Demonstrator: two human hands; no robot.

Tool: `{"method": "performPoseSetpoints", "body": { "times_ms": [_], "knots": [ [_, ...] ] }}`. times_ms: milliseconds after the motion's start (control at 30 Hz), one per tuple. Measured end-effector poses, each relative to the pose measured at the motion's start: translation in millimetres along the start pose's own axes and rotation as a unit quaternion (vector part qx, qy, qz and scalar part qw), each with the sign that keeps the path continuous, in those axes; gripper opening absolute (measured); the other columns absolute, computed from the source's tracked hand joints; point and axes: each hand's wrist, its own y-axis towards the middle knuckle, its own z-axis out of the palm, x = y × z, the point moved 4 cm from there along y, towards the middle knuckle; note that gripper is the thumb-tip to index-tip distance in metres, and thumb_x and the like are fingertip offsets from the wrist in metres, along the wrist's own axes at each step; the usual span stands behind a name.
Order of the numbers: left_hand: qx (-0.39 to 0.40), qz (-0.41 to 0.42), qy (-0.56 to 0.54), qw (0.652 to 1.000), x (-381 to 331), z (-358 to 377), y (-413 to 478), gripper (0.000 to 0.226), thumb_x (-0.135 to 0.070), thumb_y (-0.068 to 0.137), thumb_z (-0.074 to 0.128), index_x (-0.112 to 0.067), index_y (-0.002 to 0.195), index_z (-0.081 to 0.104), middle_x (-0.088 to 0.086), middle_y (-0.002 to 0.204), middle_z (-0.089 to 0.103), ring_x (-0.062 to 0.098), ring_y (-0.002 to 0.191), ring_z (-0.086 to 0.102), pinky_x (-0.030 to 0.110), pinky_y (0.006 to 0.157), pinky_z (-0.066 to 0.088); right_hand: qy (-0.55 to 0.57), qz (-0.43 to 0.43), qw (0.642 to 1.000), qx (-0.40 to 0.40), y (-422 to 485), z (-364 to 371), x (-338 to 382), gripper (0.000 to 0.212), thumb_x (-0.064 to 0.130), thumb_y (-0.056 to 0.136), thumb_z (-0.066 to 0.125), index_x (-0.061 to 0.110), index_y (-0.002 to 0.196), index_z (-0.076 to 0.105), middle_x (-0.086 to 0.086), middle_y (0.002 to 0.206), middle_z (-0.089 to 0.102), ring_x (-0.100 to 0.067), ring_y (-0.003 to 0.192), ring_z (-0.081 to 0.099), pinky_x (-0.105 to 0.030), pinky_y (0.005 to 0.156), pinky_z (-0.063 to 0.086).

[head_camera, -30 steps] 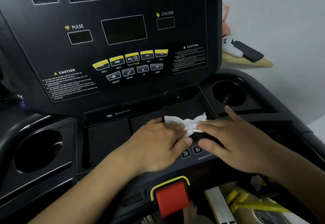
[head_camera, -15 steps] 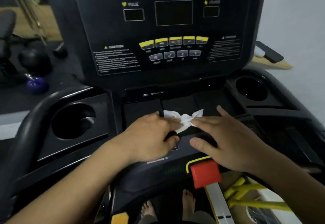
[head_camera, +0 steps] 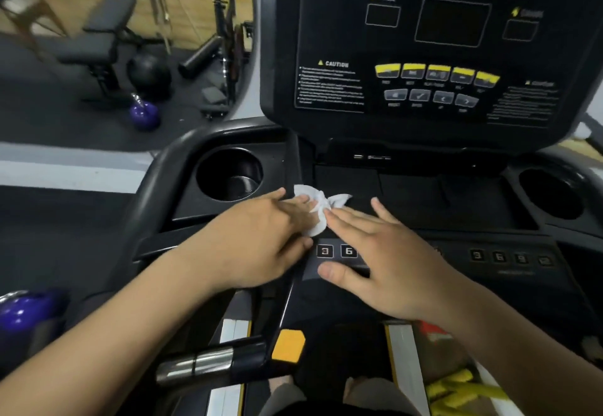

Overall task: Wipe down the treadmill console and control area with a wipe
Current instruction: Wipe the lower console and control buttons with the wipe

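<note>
A crumpled white wipe (head_camera: 317, 207) lies on the black tray (head_camera: 411, 193) below the treadmill console (head_camera: 339, 33), close to the tray's left end. My left hand (head_camera: 261, 242) presses flat on the wipe's left half, fingers over it. My right hand (head_camera: 388, 262) lies flat beside it, fingertips on the wipe's right edge and thumb resting under the numbered keys (head_camera: 336, 251). The console's yellow and grey buttons (head_camera: 437, 84) are above, untouched.
A left cup holder (head_camera: 228, 174) sits just beyond my left hand; a right cup holder (head_camera: 551, 193) is at the far side. A silver handgrip (head_camera: 195, 366) juts out below. A weight bench (head_camera: 98, 37) and a purple kettlebell (head_camera: 145, 115) stand on the floor to the left.
Both hands have slid the wipe leftward along the tray, from its middle toward the left cup holder. The view has swung left and the red stop key has dropped out of sight.
</note>
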Motion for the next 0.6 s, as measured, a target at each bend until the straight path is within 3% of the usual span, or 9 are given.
{"method": "performPoseSetpoints", "body": {
  "times_ms": [67, 133, 200, 267, 367, 433, 500, 533, 600],
  "knots": [
    [-0.005, -0.027, -0.027, 0.999, -0.1, 2.3, -14.3, 0.047, -0.044, 0.094, 0.035, -0.020, 0.122, 0.064, 0.001, 0.136, 0.061, 0.010, 0.133, 0.048, 0.024, 0.119, 0.024, -0.033, -0.007, 0.999, 0.010, -0.3, 3.3, 2.1, 0.083, 0.074, 0.087, 0.013, 0.028, 0.154, 0.000, 0.014, 0.159, -0.004, 0.001, 0.145, -0.006, -0.035, 0.120, -0.010],
    [-0.011, -0.043, -0.063, 0.997, -6.4, 7.8, -30.6, 0.044, -0.046, 0.096, 0.038, -0.021, 0.121, 0.065, -0.001, 0.134, 0.063, 0.012, 0.129, 0.053, 0.030, 0.113, 0.035, -0.055, -0.023, 0.998, 0.004, -7.8, 4.4, 4.3, 0.079, 0.074, 0.090, 0.014, 0.029, 0.153, -0.001, 0.013, 0.158, -0.008, -0.002, 0.147, -0.008, -0.038, 0.120, -0.008],
    [-0.047, -0.054, -0.112, 0.991, -17.0, 11.6, -46.8, 0.038, -0.043, 0.097, 0.048, -0.021, 0.121, 0.068, -0.001, 0.129, 0.066, 0.004, 0.127, 0.052, 0.027, 0.107, 0.042, -0.073, -0.060, 0.995, -0.014, -21.5, 7.8, 11.4, 0.077, 0.073, 0.092, 0.014, 0.026, 0.153, 0.015, 0.010, 0.160, 0.005, -0.008, 0.148, 0.005, -0.042, 0.119, -0.001],
    [-0.095, -0.074, -0.150, 0.981, -27.8, 16.7, -58.6, 0.034, -0.040, 0.096, 0.053, -0.020, 0.117, 0.071, 0.001, 0.124, 0.068, -0.005, 0.127, 0.048, 0.022, 0.105, 0.043, -0.096, -0.106, 0.990, -0.017, -40.9, 17.5, 20.9, 0.076, 0.073, 0.093, 0.020, 0.022, 0.147, 0.038, 0.004, 0.154, 0.032, -0.013, 0.143, 0.027, -0.045, 0.113, 0.010],
    [-0.103, -0.118, -0.131, 0.979, -42.2, 24.9, -54.4, 0.036, -0.044, 0.097, 0.045, -0.020, 0.108, 0.069, 0.002, 0.115, 0.070, 0.011, 0.119, 0.060, 0.037, 0.095, 0.050, -0.128, -0.140, 0.982, -0.009, -51.4, 26.1, 16.3, 0.073, 0.070, 0.094, 0.022, 0.021, 0.141, 0.049, 0.002, 0.147, 0.045, -0.014, 0.138, 0.039, -0.050, 0.110, 0.015],
    [-0.118, -0.152, -0.097, 0.977, -48.1, 26.9, -40.0, 0.037, -0.046, 0.096, 0.038, -0.022, 0.113, 0.062, 0.004, 0.119, 0.067, 0.027, 0.114, 0.063, 0.043, 0.088, 0.052, -0.126, -0.116, 0.985, -0.007, -39.1, 15.4, 5.3, 0.077, 0.069, 0.094, 0.013, 0.020, 0.147, 0.041, 0.002, 0.154, 0.036, -0.014, 0.142, 0.032, -0.051, 0.115, 0.009],
    [-0.159, -0.184, -0.062, 0.968, -51.5, 26.6, -26.1, 0.042, -0.044, 0.094, 0.036, -0.027, 0.125, 0.059, 0.006, 0.132, 0.063, 0.031, 0.115, 0.063, 0.043, 0.089, 0.053, -0.129, -0.063, 0.989, -0.026, -22.4, 4.8, -8.0, 0.083, 0.069, 0.089, 0.004, 0.021, 0.154, 0.019, 0.003, 0.162, 0.012, -0.011, 0.148, 0.012, -0.051, 0.119, -0.001],
    [-0.176, -0.201, -0.056, 0.962, -53.6, 27.4, -23.0, 0.045, -0.045, 0.094, 0.036, -0.026, 0.126, 0.061, 0.005, 0.131, 0.064, 0.029, 0.114, 0.064, 0.041, 0.088, 0.053, -0.138, -0.046, 0.989, -0.029, -18.3, 4.1, -11.8, 0.084, 0.069, 0.087, 0.002, 0.021, 0.155, 0.010, 0.003, 0.163, 0.004, -0.011, 0.149, 0.004, -0.050, 0.119, -0.004],
    [-0.211, -0.242, -0.062, 0.945, -63.1, 28.9, -28.8, 0.046, -0.047, 0.093, 0.038, -0.021, 0.110, 0.072, 0.006, 0.113, 0.073, 0.026, 0.099, 0.070, 0.035, 0.079, 0.052, -0.129, -0.060, 0.989, -0.028, -26.0, 10.6, -9.6, 0.084, 0.070, 0.088, 0.004, 0.019, 0.154, 0.010, 0.001, 0.163, 0.002, -0.013, 0.149, 0.000, -0.050, 0.120, -0.004]
  ]
}}
